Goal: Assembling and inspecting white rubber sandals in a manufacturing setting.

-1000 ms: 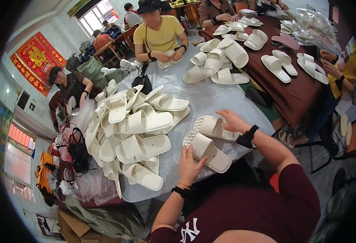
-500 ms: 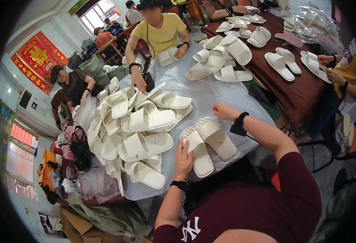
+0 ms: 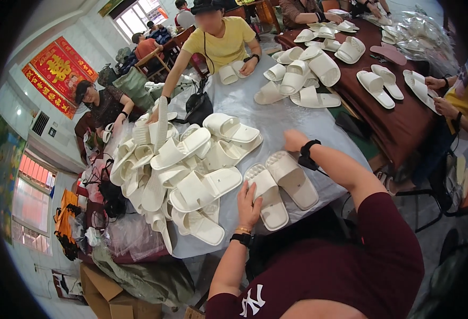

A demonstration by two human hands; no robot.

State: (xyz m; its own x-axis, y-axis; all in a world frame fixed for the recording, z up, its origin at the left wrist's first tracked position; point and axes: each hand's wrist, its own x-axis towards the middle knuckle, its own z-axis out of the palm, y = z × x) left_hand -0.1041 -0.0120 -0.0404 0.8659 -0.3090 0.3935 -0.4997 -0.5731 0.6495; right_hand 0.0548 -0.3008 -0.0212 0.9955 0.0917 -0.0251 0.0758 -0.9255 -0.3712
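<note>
Two cream slide slippers lie side by side on the plastic-covered table, soles down. My left hand (image 3: 249, 206) rests against the left edge of the left slipper (image 3: 273, 211), fingers stretched along its strap and not wrapped round it. Just beyond the right slipper (image 3: 301, 190), my right hand (image 3: 295, 140) is curled closed above the table; its fingers are turned away, hiding whatever may be in them. A large heap of matching slippers (image 3: 206, 183) fills the table to the left of my left hand, some overlapping and tilted.
Across the table (image 3: 228, 101), a person in yellow (image 3: 233, 40) reaches into the heap, a slipper pair before them. More slippers (image 3: 324, 68) are piled at the back right. A brown-covered table (image 3: 399, 125) adjoins on the right. A black bag (image 3: 199, 105) lies behind the heap.
The co-worker's reaching hand has moved left, and a slipper now stands upright beside it. Slippers in the heap have shifted. My left hand stays at the left slipper; my right remains curled.
</note>
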